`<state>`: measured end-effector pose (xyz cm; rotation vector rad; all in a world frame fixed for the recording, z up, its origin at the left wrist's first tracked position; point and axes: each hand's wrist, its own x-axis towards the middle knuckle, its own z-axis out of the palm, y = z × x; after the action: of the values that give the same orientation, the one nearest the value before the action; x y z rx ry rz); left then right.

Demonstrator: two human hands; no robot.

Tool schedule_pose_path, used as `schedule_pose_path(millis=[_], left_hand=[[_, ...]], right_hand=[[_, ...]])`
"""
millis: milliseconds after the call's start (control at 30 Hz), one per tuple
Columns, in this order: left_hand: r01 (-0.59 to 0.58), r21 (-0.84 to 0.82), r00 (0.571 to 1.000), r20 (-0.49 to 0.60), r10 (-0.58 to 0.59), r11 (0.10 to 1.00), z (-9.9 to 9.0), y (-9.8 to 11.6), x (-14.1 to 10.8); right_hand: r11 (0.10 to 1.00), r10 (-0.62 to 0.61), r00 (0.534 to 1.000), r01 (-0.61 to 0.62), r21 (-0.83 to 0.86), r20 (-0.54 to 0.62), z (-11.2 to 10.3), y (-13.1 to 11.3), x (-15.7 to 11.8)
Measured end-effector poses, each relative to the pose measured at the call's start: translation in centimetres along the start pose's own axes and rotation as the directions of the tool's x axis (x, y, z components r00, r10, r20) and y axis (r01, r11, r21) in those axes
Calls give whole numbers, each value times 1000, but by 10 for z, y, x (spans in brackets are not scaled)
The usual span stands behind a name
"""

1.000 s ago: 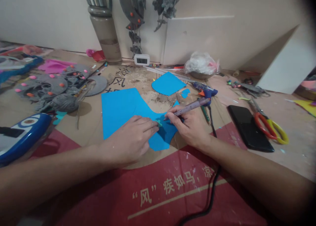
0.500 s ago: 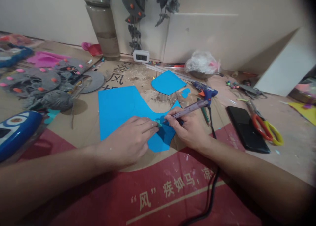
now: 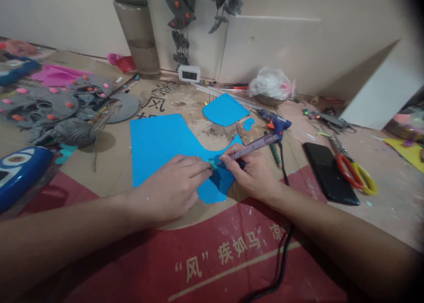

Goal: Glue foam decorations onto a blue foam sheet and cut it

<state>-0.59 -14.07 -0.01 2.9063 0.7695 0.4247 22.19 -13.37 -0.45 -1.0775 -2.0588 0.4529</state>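
A bright blue foam or paper sheet (image 3: 159, 148) with cut, curved edges lies flat on the cardboard. My left hand (image 3: 180, 179) rests on it, fingers drawn together, and its fingertips hold a small teal-green cutout (image 3: 212, 164) down against the blue. Gripped in my right hand (image 3: 253, 170) is a pale purple pen (image 3: 255, 145), tilted up to the right, its tip on the blue sheet beside the cutout. A second blue piece (image 3: 225, 110) sits beyond, with small blue scraps (image 3: 248, 124) next to it.
A glue gun (image 3: 280, 125) and green pencil (image 3: 274, 155) lie right of the sheet, with a black cable running forward. Further right are a phone (image 3: 327, 172) and scissors (image 3: 356, 172). Grey felt crafts (image 3: 43, 106) and a blue device (image 3: 23, 175) occupy the left. A small clock (image 3: 189, 74) stands behind.
Both hands, the pen and the cutout keep nearly the same places. The view has shifted very slightly; no other movement shows.
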Motion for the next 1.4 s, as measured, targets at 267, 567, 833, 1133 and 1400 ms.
schedule_pose_path(millis=[267,567,833,1133,1400], left_hand=[[-2,-17,1000,-2,2,1000,1,0,0],[11,3,1000,11,-11,1000,0,0,0],[0,-10,1000,-4,0,1000,0,0,-1],[-5,-5,1000,0,5,1000,1,0,0],[5,4,1000,1,-5,1000,-1,1,-1]], right_hand=[[1000,-28,1000,28,-7,-2,1,0,0],[1000,-4,1000,4,-25,4,2,0,2],[999,0,1000,0,-36,-9,3,1,2],[999,11,1000,-12,-46,-16,3,0,2],[997,24,1000,-24,-67,-11,4,-1,6]])
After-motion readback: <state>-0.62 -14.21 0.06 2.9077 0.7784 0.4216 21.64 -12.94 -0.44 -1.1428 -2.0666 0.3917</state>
